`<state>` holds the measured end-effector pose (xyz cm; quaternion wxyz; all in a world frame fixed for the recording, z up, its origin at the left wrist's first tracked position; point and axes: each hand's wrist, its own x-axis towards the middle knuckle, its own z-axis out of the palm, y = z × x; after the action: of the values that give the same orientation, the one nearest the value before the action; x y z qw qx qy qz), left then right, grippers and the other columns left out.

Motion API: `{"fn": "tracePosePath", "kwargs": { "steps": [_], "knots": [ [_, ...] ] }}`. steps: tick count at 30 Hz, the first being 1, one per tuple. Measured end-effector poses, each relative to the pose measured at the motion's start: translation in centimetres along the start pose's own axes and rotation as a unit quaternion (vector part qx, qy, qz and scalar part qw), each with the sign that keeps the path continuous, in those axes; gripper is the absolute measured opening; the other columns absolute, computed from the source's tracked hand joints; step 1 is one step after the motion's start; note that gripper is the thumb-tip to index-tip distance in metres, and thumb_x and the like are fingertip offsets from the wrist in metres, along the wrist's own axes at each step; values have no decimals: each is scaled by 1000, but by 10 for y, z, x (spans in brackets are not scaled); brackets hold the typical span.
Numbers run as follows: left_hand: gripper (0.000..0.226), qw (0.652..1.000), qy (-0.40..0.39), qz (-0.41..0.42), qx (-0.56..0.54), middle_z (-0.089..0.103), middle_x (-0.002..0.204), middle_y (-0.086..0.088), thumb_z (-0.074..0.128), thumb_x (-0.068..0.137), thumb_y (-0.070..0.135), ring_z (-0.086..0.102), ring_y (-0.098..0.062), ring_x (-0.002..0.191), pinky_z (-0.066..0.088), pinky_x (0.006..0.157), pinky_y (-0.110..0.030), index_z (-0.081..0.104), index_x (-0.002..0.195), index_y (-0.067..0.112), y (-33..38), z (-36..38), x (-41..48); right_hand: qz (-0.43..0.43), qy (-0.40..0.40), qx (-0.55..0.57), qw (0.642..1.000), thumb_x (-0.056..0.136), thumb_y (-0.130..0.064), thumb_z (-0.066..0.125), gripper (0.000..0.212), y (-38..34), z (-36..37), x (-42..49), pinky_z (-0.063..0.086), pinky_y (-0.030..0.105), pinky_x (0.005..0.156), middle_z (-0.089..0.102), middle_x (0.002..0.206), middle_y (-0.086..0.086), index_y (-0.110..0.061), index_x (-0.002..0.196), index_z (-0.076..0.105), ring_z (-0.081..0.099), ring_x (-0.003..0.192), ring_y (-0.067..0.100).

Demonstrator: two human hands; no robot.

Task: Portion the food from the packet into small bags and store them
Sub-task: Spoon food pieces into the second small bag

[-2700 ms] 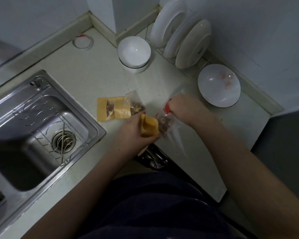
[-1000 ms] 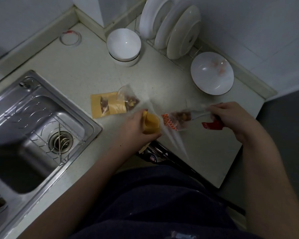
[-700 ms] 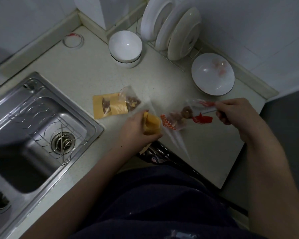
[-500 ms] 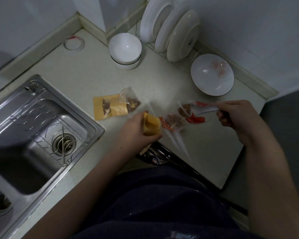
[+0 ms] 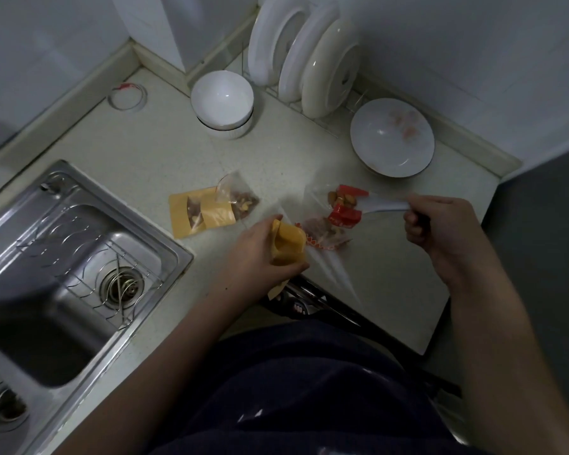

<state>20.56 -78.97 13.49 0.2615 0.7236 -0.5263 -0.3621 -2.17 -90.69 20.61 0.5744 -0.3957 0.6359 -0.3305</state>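
- While the left hand (image 5: 260, 254) curls its fingers round a yellow small bag (image 5: 288, 244) at frame centre, the right hand (image 5: 440, 224), centre right, pinches a white spoon (image 5: 385, 205) by its handle.
- Nuts (image 5: 342, 200) sit at the spoon's tip.
- Clear red-printed packet (image 5: 326, 233) lies between the hands, against the yellow bag.
- Filled bags (image 5: 197, 215) lie on the desk (image 5: 145, 152) left of centre, near the sink (image 5: 174, 254).

To your left lies a stainless steel sink (image 5: 122, 221); on your pale countertop (image 5: 145, 152) stand a white bowl (image 5: 222, 100), racked white plates (image 5: 304, 57) and a shallow pink-flecked dish (image 5: 391, 139).
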Motion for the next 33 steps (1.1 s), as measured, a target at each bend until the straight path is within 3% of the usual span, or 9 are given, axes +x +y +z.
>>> {"fn": "tracePosePath", "kwargs": {
  "steps": [6, 11, 16, 23, 33],
  "knots": [
    [90, 1000, 4, 4, -12, 51, 135, 5, 81, 67, 52, 47, -12, 121, 40, 95, -31, 39, 143, 28, 5, 0, 3, -25, -12, -22, 999, 93, -8, 52, 28, 5, 8, -9, 32, 16, 42, 47, 51, -2, -12, 73, 71, 36, 42, 7],
    [89, 1000, -5, 10, -24, 52, 134, 5, 80, 67, 51, 48, -14, 121, 46, 100, -42, 39, 143, 28, 13, -2, 5, -29, -49, -28, 998, 95, -8, 50, 26, 7, 13, -14, 34, 15, 43, 49, 55, 0, -11, 83, 73, 39, 43, 5],
    [90, 1000, -6, 17, -16, 50, 138, 4, 80, 68, 50, 46, -14, 124, 43, 101, -38, 38, 144, 27, 15, 0, 5, -6, -84, -14, 996, 95, -11, 52, 35, 10, 19, -19, 39, 16, 45, 54, 53, -3, -16, 72, 76, 43, 44, 6],
    [91, 1000, -4, 12, -15, 48, 139, 5, 78, 68, 53, 39, -4, 118, 35, 95, -28, 37, 145, 28, 15, -1, 2, 26, -43, 51, 997, 92, -6, 53, 19, 12, 22, -17, 37, 18, 41, 53, 52, -1, -3, 83, 69, 44, 42, 7],
    [91, 1000, -9, 3, -14, 47, 141, 5, 80, 67, 52, 42, -13, 126, 37, 97, -31, 36, 144, 30, 14, 0, 3, -14, -28, 35, 999, 91, -6, 51, 33, 6, 15, -16, 30, 17, 41, 46, 51, -1, -10, 67, 75, 34, 43, 8]
  ]
}}
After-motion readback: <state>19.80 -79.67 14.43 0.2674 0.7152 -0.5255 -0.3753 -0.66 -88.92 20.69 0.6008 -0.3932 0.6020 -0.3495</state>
